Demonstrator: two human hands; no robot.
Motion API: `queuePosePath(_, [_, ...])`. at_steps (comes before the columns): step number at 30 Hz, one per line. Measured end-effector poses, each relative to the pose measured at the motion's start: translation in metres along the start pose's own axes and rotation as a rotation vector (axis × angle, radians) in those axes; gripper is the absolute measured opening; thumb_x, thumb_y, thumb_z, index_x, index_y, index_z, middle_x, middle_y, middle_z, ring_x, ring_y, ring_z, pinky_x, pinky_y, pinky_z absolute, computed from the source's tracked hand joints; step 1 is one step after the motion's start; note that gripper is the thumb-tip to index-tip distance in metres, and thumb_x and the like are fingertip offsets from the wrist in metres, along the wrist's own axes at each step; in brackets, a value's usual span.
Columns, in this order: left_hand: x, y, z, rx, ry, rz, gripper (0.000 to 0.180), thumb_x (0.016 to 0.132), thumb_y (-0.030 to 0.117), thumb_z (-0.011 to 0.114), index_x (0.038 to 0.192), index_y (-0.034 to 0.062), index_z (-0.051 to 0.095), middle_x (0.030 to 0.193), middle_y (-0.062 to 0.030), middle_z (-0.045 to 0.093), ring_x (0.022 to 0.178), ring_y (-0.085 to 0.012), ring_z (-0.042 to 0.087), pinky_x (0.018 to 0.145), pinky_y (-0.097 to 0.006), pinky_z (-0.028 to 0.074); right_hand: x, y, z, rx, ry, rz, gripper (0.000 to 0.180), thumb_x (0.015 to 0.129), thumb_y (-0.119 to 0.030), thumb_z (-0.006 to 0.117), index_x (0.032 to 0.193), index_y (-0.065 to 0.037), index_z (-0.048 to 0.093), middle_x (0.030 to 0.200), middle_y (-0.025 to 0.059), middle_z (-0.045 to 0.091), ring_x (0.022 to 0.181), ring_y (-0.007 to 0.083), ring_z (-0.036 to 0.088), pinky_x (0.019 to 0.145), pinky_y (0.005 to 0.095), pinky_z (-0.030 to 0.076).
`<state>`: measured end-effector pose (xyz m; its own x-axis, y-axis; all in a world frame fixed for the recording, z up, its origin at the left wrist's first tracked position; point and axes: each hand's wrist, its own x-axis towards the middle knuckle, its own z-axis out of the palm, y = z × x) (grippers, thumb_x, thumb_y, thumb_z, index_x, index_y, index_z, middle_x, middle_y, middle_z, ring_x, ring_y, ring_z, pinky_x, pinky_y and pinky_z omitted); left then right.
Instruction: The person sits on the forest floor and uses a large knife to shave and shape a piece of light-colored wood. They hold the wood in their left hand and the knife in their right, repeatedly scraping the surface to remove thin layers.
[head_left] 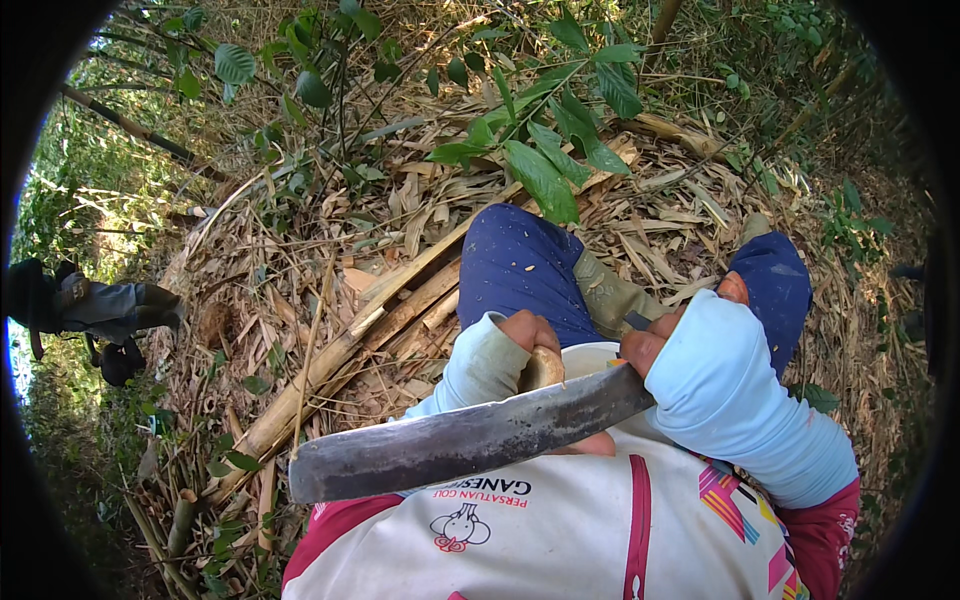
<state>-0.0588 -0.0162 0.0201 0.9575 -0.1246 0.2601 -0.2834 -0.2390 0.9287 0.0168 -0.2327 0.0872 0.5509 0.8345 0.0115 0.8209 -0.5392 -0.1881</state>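
Observation:
A long, broad machete (470,440) with a dark, worn blade lies across the front of my body, its tip out to the left. My right hand (645,345) is closed at the blade's right end, though the handle is mostly hidden. Behind the blade, my left hand (530,332) is wrapped round a short pale brown piece of wood or bamboo (543,368) with a rounded end. The blade hides its lower part. Between the hands shows the white rim of a container (588,356), largely covered by the blade and my hands.
My bent knees in blue trousers (525,270) stand just beyond my hands. Split bamboo lengths (330,375) lie slanting on the left over dry leaf litter (400,220). A leafy green branch (545,165) hangs ahead. At the far left is another person (100,300).

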Motion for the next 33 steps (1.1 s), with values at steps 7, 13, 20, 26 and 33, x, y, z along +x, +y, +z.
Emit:
queuePosePath(7, [-0.004,-0.005,-0.001,0.004,0.005,0.004,0.074,0.048,0.042,0.098,0.088,0.0088,0.047,0.074,-0.0013,0.054,0.062,-0.0102,0.050,0.058,-0.024,0.037,0.001,-0.001,0.000,-0.017,0.006,-0.007,0.017,0.080,-0.028,0.058,0.085,-0.014,0.066,0.065,0.0042,0.058,0.065,0.0267,0.062,0.063,0.0569,0.041])
queuePosePath(13, [-0.003,0.000,-0.001,0.021,-0.007,0.011,0.073,0.048,0.041,0.098,0.089,0.0081,0.047,0.073,-0.0009,0.054,0.061,-0.0104,0.050,0.058,-0.024,0.037,0.001,0.000,-0.001,-0.041,0.001,-0.011,0.015,0.079,-0.027,0.058,0.082,-0.014,0.065,0.062,0.0042,0.056,0.063,0.0261,0.061,0.062,0.0557,0.041])
queuePosePath(20, [-0.002,0.003,0.001,0.055,-0.018,0.007,0.072,0.049,0.040,0.098,0.090,0.0074,0.048,0.073,-0.0005,0.055,0.061,-0.0106,0.050,0.057,-0.025,0.037,0.000,0.002,0.002,-0.003,-0.030,0.006,0.015,0.078,-0.027,0.058,0.081,-0.014,0.064,0.062,0.0047,0.055,0.063,0.0260,0.061,0.062,0.0551,0.041])
queuePosePath(26, [-0.006,0.007,0.000,0.152,-0.037,-0.024,0.072,0.050,0.038,0.098,0.091,0.0068,0.049,0.072,-0.0001,0.055,0.061,-0.0107,0.050,0.056,-0.025,0.037,0.000,0.008,0.004,0.083,-0.042,0.049,0.015,0.079,-0.024,0.059,0.085,-0.013,0.066,0.064,0.0064,0.057,0.065,0.0262,0.062,0.064,0.0554,0.042])
queuePosePath(33, [0.003,0.006,-0.008,0.008,-0.140,0.009,0.072,0.048,0.034,0.100,0.093,0.0079,0.050,0.078,-0.0008,0.056,0.067,-0.0097,0.054,0.061,-0.023,0.040,-0.009,0.008,0.013,0.112,0.078,-0.029,0.015,0.079,-0.024,0.060,0.087,-0.013,0.067,0.063,0.0046,0.056,0.062,0.0246,0.061,0.062,0.0519,0.041])
